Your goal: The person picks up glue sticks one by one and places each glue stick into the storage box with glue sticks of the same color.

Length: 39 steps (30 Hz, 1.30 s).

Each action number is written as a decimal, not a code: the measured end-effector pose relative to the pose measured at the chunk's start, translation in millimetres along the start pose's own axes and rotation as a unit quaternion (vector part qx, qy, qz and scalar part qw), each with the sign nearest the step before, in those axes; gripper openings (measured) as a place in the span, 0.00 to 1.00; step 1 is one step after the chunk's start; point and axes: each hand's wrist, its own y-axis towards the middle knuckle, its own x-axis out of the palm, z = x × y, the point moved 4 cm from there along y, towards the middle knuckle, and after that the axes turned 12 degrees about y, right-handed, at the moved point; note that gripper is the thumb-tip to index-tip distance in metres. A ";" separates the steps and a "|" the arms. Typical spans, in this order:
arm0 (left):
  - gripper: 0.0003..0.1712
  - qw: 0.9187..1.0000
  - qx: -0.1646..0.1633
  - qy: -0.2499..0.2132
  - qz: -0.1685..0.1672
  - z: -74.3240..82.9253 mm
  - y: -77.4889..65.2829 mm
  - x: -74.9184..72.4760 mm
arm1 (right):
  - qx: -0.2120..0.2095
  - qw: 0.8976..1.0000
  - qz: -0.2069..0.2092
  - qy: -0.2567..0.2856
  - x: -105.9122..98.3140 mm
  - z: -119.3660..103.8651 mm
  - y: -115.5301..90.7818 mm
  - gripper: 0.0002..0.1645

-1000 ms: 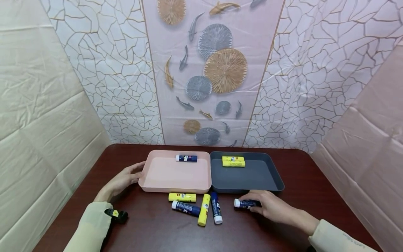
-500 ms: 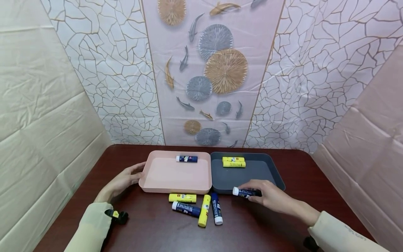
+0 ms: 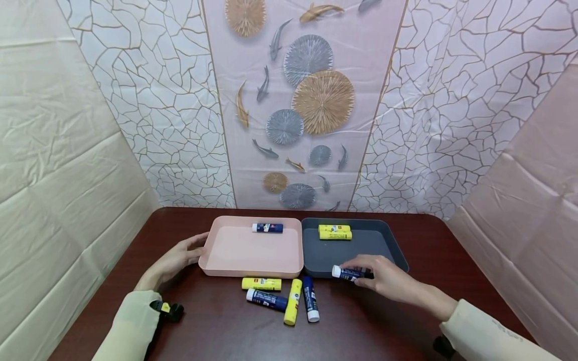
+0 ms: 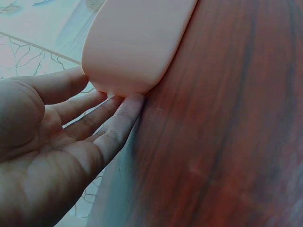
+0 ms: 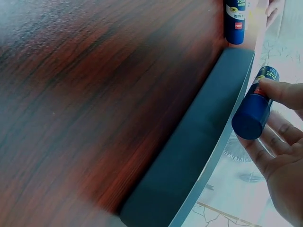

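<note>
My right hand [image 3: 386,277] pinches a dark blue glue stick [image 3: 347,273] with a white end, lifted at the front rim of the dark grey tray [image 3: 370,255]. In the right wrist view, thumb and fingers hold this glue stick [image 5: 255,106] above the tray's side wall [image 5: 189,137]. The fingers of my left hand [image 3: 180,254] touch the left end of the pink tray [image 3: 248,250]. They look fairly straight in the left wrist view, fingertips against the tray wall [image 4: 128,71]. One blue glue stick [image 3: 268,227] lies in the pink tray; two yellow glue sticks [image 3: 335,231] lie in the grey one.
On the brown table [image 3: 217,321], before the trays, lie a yellow glue stick [image 3: 261,284], a blue glue stick [image 3: 266,299], another yellow one [image 3: 293,302] and another blue one [image 3: 311,299]. The trays stand side by side. A patterned cloth [image 3: 289,150] hangs behind the table.
My right hand has raised the blue glue stick from the table to the grey tray's front rim, then shifted it slightly left. The left hand has stayed at the pink tray.
</note>
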 end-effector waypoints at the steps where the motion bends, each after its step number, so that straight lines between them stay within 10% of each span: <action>1: 0.38 1.000 0.000 -0.001 -0.001 0.0 0.0 0.0 | -0.004 1.000 0.001 0.001 -0.1 -0.5 0.9 0.28; 39: 0.38 1.000 0.008 -0.008 -0.002 1.1 -1.0 1.0 | 0.023 0.997 -0.027 0.067 -19.1 -11.4 107.5 0.30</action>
